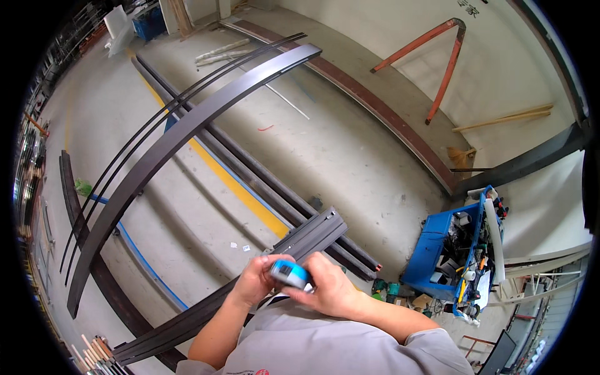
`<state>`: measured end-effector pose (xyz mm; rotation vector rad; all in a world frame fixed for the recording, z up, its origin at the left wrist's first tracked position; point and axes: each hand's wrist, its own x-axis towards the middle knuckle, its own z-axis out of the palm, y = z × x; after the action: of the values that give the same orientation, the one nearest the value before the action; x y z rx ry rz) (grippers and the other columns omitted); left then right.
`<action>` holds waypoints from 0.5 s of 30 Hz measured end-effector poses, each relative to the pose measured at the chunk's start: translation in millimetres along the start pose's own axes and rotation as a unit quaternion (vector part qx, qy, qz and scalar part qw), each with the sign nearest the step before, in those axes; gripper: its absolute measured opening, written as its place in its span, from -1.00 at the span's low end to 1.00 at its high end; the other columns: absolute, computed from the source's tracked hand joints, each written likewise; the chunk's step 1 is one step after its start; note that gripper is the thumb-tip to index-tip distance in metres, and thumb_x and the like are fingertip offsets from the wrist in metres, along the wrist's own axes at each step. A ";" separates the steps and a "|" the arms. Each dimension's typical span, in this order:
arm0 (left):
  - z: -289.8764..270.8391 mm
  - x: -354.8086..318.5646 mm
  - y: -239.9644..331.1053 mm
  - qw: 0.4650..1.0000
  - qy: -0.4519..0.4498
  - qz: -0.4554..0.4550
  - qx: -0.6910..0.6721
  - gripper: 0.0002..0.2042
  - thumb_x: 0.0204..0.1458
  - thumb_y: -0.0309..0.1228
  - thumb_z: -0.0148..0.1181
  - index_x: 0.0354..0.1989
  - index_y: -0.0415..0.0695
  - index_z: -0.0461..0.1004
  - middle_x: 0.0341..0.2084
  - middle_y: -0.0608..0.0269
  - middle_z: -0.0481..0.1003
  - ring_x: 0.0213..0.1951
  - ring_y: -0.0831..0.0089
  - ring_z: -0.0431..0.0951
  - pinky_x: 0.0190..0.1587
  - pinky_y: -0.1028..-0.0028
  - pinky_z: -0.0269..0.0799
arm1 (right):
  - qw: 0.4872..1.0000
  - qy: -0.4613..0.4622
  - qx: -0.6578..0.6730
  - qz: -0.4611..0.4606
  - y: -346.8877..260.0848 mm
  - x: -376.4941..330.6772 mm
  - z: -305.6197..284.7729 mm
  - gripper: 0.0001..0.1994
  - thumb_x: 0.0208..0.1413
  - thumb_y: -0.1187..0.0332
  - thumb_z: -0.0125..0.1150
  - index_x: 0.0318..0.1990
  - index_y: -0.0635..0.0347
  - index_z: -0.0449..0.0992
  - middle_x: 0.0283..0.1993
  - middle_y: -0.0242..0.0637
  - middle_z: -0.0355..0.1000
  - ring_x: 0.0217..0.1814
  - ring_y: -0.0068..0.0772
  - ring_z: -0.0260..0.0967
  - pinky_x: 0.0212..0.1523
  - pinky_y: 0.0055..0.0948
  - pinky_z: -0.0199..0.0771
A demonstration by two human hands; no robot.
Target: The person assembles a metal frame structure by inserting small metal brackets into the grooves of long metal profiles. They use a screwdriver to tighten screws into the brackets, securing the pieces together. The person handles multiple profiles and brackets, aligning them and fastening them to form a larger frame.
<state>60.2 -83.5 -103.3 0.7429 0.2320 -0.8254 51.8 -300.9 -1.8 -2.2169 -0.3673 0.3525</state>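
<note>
Bright blue and grey tape measure (289, 274). Dark brown metal profiles (187, 125) on pale grey concrete floor (350, 150), crossed by yellow stripe (237, 187). Blue tool cart (431, 250). Orange-red bent pipe (437, 62). Light grey sleeves (350, 350).

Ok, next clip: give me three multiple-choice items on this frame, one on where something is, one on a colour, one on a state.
1. Where does the blue tool cart stand?
A. to the person's right
B. to the person's left
C. on top of the long dark metal profile

2. What colour is the line on the floor?
A. green
B. yellow
C. white

3. How is the small blue and grey device held?
A. it lies on the floor
B. in the right hand alone
C. between both hands

Answers: 1 A, the cart sits at the right of the head view, beside the right forearm. 2 B, the stripe running along the dark rails is yellow. 3 C, the left hand and the right hand both close around it above the long dark metal profile.
</note>
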 end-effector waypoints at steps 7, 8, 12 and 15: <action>25.5 3.8 -31.7 0.993 0.016 0.115 0.007 -0.55 0.16 -0.27 0.04 0.06 -0.42 0.55 -0.04 0.03 0.62 -0.04 0.29 0.64 0.06 0.35 0.59 | 0.998 -0.045 -0.038 0.005 -7.8 -24.7 26.2 -0.48 0.10 0.13 0.53 0.04 0.32 0.48 -0.04 0.10 0.52 -0.15 0.25 0.58 -0.17 0.00 0.62; 27.4 -5.3 -26.8 0.999 0.007 0.052 0.005 -0.56 0.15 -0.34 0.02 0.06 -0.44 0.57 -0.04 0.01 0.64 0.00 0.32 0.64 0.10 0.38 0.56 | 0.997 -0.067 -0.005 -0.043 -6.9 -25.0 20.1 -0.52 0.13 0.15 0.51 0.01 0.33 0.51 -0.07 0.09 0.55 -0.14 0.24 0.59 -0.16 -0.02 0.62; 31.9 -12.0 -29.2 0.985 -0.048 0.022 0.167 -0.60 0.23 -0.45 0.02 0.18 -0.39 0.48 0.02 0.15 0.58 0.09 0.42 0.54 0.22 0.42 0.43 | 0.983 -0.119 0.093 0.100 -2.1 -12.0 -12.7 -0.65 0.23 0.33 0.38 0.07 0.37 0.57 -0.12 0.13 0.63 0.00 0.20 0.61 0.02 -0.09 0.60; 34.9 0.5 -39.5 0.970 -0.073 0.038 0.230 -0.58 0.22 -0.47 0.09 0.24 -0.33 0.44 0.04 0.18 0.56 0.12 0.44 0.49 0.23 0.41 0.42 | 0.979 -0.173 0.104 0.020 25.0 -7.8 -23.1 -0.71 0.19 0.39 0.36 0.00 0.36 0.60 -0.11 0.13 0.62 0.00 0.22 0.60 0.03 -0.05 0.59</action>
<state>28.3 -125.2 -98.2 1.1112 -0.1272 -0.8673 56.8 -335.1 -6.4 -1.9585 -0.4504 0.7688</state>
